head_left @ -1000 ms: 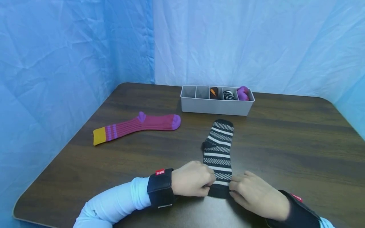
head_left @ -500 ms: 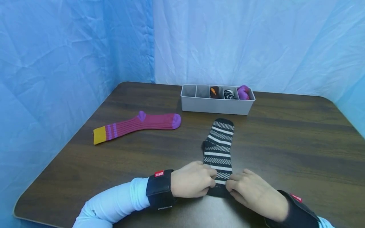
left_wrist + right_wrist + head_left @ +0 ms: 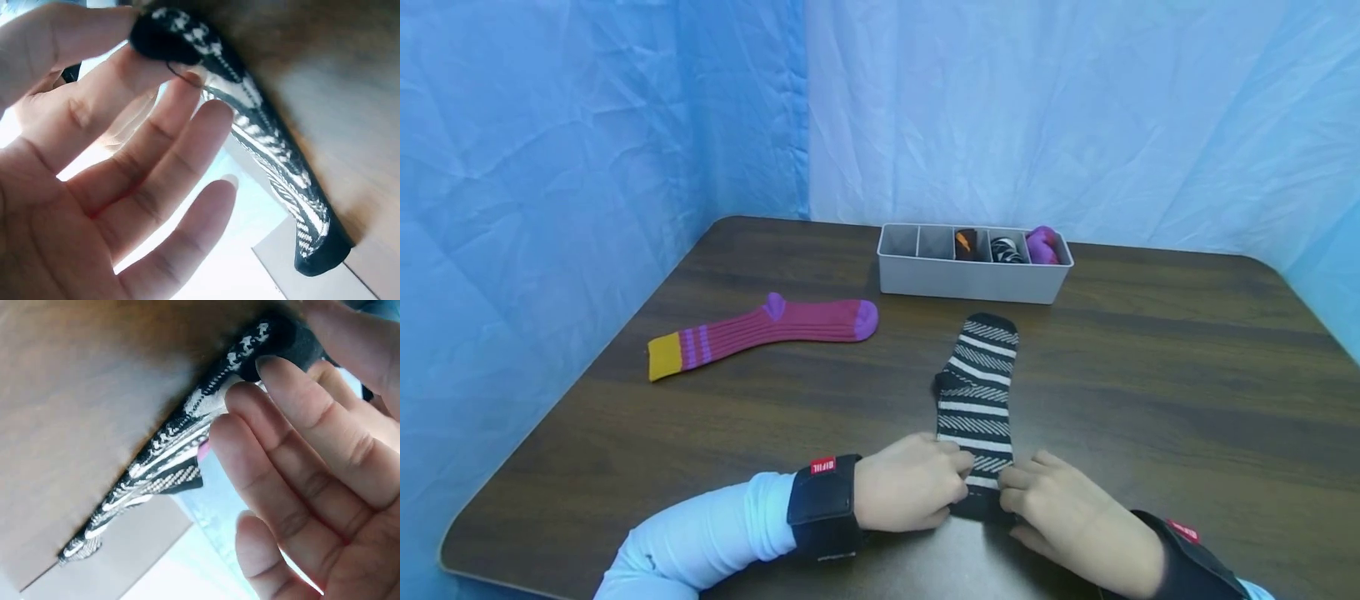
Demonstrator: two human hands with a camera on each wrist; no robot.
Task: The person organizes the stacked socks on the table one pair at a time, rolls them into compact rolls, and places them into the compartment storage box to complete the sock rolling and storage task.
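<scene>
Two hands on one job: our left hand (image 3: 910, 493) and right hand (image 3: 1063, 512) each pinch the near end of the striped sock (image 3: 976, 400), fingers clamped on it close to the table's (image 3: 1187, 400) near edge. Its toe points at the far gray tray (image 3: 970, 283). Pink sock (image 3: 760, 329) lies well left; bare wood on the right.

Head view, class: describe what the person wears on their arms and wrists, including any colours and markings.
Both hands are bare. The left arm has a light blue long sleeve. A black wrist strap with a small red tag bearing white lettering sits at its cuff. The right wrist carries a matching black strap with a red tag, and a sliver of light blue sleeve shows behind it.
</scene>
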